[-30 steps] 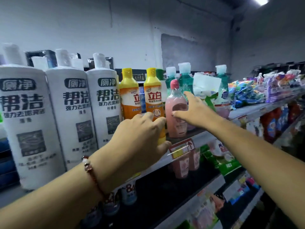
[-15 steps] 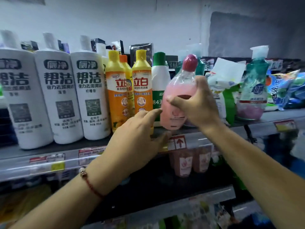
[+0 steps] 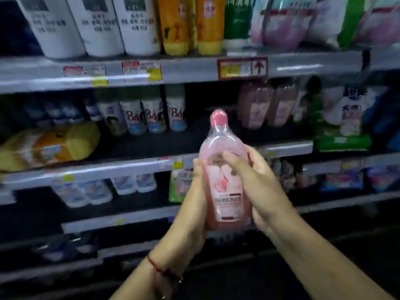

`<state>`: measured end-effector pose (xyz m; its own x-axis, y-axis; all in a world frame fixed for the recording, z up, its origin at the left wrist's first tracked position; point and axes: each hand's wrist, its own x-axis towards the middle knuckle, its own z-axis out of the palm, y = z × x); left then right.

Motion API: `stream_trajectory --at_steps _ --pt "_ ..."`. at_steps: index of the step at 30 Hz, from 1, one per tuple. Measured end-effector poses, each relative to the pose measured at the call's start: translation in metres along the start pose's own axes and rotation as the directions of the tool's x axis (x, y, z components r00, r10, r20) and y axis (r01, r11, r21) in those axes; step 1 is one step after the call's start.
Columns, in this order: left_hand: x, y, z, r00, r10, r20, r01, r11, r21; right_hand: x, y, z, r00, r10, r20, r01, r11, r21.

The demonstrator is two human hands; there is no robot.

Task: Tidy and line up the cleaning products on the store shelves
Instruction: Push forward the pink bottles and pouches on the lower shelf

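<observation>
Both hands clamp the pink bottle (image 3: 225, 180) at centre frame: left hand (image 3: 192, 211) cupping its side, right hand (image 3: 259, 187) wrapped across the label. It's upright, off the shelves, with the top shelf (image 3: 190, 69) above.

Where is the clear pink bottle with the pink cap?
The clear pink bottle is off the shelves, upright in the middle of the head view, gripped between the left hand and right hand.
</observation>
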<state>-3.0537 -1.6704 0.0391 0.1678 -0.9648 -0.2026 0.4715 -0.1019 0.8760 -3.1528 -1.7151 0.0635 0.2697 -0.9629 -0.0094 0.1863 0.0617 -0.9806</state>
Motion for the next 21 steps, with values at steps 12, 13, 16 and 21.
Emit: stream_trajectory --at_steps 12,13,16,21 --pt "-0.053 -0.103 -0.086 0.906 -0.381 -0.183 0.345 0.917 -0.200 -0.094 0.120 0.005 0.970 0.239 0.042 -0.225 0.949 -0.220" --pt "-0.056 -0.103 -0.089 0.901 -0.396 -0.179 0.357 0.909 -0.214 -0.097 0.120 0.006 0.969 0.243 0.035 -0.229 0.946 -0.231" --pt "-0.061 -0.104 -0.096 0.883 -0.437 -0.172 0.388 0.885 -0.257 -0.104 0.120 0.009 0.965 0.260 0.033 -0.244 0.937 -0.250" --pt "-0.073 -0.107 -0.103 0.884 -0.429 -0.184 0.385 0.893 -0.231 -0.112 0.123 0.005 0.954 0.295 0.050 -0.277 0.935 -0.220"
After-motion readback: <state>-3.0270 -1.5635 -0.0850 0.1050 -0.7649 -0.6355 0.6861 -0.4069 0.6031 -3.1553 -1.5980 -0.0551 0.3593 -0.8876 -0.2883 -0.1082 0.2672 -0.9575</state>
